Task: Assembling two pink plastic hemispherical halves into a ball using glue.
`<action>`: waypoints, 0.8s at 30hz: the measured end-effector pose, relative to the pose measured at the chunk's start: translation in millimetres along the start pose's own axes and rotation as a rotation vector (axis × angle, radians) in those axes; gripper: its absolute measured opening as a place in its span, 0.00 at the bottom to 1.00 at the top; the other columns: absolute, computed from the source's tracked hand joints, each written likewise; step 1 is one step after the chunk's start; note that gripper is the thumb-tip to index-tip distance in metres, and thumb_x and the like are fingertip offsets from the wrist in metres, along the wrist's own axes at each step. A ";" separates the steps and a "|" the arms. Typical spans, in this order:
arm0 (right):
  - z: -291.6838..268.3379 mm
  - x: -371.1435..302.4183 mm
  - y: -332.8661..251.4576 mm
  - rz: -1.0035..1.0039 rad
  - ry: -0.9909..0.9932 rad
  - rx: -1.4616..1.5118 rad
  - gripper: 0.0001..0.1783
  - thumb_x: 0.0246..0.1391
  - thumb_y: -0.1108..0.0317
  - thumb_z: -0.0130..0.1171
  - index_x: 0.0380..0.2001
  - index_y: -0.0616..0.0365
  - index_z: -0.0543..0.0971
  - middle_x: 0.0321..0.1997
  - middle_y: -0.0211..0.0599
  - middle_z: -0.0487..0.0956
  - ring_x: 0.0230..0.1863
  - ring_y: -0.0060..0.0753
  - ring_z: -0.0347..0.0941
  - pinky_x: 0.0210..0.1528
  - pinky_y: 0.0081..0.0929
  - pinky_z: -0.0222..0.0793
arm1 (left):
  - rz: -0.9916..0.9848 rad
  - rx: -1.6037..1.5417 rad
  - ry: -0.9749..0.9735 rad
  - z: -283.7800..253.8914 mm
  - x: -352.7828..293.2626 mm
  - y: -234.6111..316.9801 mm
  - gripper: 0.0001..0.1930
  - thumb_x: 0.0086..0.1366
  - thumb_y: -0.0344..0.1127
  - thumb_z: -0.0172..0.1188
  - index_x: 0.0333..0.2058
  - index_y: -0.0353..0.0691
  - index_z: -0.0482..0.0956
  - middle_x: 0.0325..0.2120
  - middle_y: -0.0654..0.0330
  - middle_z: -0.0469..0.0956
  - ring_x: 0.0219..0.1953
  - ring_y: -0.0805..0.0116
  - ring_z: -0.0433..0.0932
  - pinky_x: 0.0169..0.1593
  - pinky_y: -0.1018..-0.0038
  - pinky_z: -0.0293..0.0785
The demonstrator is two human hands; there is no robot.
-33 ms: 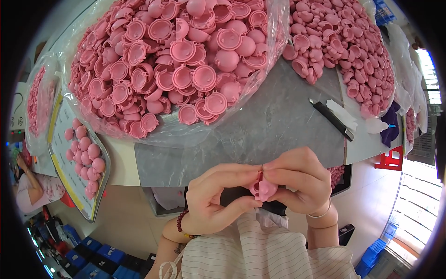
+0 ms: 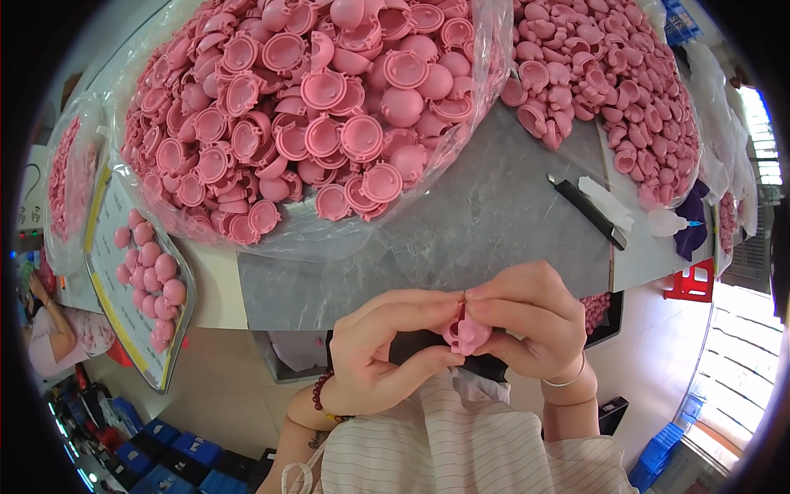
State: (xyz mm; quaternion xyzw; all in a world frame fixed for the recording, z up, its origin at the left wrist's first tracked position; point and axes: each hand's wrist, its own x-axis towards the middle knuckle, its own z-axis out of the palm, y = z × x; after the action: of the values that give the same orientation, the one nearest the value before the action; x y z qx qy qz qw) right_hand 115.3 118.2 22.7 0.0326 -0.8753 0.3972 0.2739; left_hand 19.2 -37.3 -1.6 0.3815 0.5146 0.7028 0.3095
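Near the front edge of the grey tabletop, both my hands meet around a small pink plastic piece (image 2: 469, 336) with a rounded, bumpy shape and an open gap on its left side. My left hand (image 2: 374, 350) pinches it from the left between thumb and fingers. From the right, my right hand (image 2: 535, 321) grips it too, its thumb and forefinger tips meeting the left fingertips at the top. The fingers cover part of the piece, and I cannot make out its inside.
A large clear bag of pink half-shells (image 2: 325, 136) fills the far left; another pink heap (image 2: 609, 90) lies far right. A black-handled cutter (image 2: 588, 212) and a white bottle (image 2: 665, 222) lie right. Left, a tray (image 2: 123, 247) bears pink balls (image 2: 152, 280). Another person (image 2: 62, 333) sits far left.
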 end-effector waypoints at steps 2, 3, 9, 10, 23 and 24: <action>-2.4 0.6 -1.1 -0.002 0.010 0.009 0.18 0.29 0.66 0.64 0.29 0.59 0.76 0.31 0.34 0.73 0.29 0.30 0.68 0.29 0.22 0.64 | -0.018 0.001 -0.014 0.3 1.2 0.9 0.20 0.45 0.19 0.60 0.40 0.29 0.67 0.40 0.44 0.68 0.41 0.63 0.71 0.43 0.74 0.68; -2.0 0.0 -0.4 -0.005 0.019 0.022 0.19 0.27 0.70 0.64 0.31 0.60 0.76 0.31 0.34 0.73 0.28 0.30 0.68 0.28 0.23 0.65 | -0.037 0.004 -0.024 0.0 0.6 0.1 0.21 0.45 0.19 0.60 0.40 0.29 0.67 0.40 0.45 0.68 0.41 0.63 0.71 0.43 0.74 0.68; -0.6 -10.1 -2.5 0.053 0.063 0.003 0.20 0.25 0.68 0.65 0.30 0.59 0.77 0.25 0.28 0.69 0.26 0.27 0.64 0.27 0.21 0.62 | -0.067 -0.059 -0.018 2.8 1.8 -1.1 0.19 0.45 0.18 0.58 0.39 0.28 0.69 0.41 0.43 0.68 0.42 0.62 0.71 0.44 0.73 0.68; -0.6 -9.8 -1.7 0.053 0.063 0.005 0.20 0.25 0.68 0.65 0.30 0.59 0.77 0.25 0.28 0.69 0.26 0.27 0.64 0.27 0.21 0.62 | -0.068 -0.057 -0.017 3.3 2.3 -0.5 0.19 0.45 0.18 0.58 0.39 0.28 0.69 0.41 0.43 0.68 0.42 0.62 0.71 0.44 0.73 0.68; 7.6 -19.6 -1.7 -0.038 0.157 -0.149 0.18 0.28 0.65 0.67 0.26 0.55 0.73 0.26 0.29 0.69 0.24 0.28 0.65 0.23 0.21 0.61 | -0.120 -0.246 -0.002 7.5 11.1 -0.8 0.24 0.44 0.21 0.62 0.43 0.28 0.67 0.41 0.43 0.68 0.43 0.62 0.70 0.45 0.72 0.68; 7.3 -21.6 -2.3 -0.087 0.161 -0.189 0.17 0.29 0.68 0.67 0.26 0.54 0.72 0.26 0.29 0.69 0.24 0.28 0.65 0.22 0.21 0.61 | -0.105 -0.246 -0.027 7.3 12.8 -0.7 0.25 0.43 0.22 0.63 0.43 0.28 0.67 0.41 0.43 0.68 0.44 0.62 0.70 0.45 0.72 0.68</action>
State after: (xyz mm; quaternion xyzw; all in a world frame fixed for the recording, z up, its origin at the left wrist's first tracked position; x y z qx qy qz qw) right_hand 130.9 107.9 9.5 0.0127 -0.8817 0.3022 0.3622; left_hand 18.8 -22.9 1.7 0.3225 0.4395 0.7384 0.3971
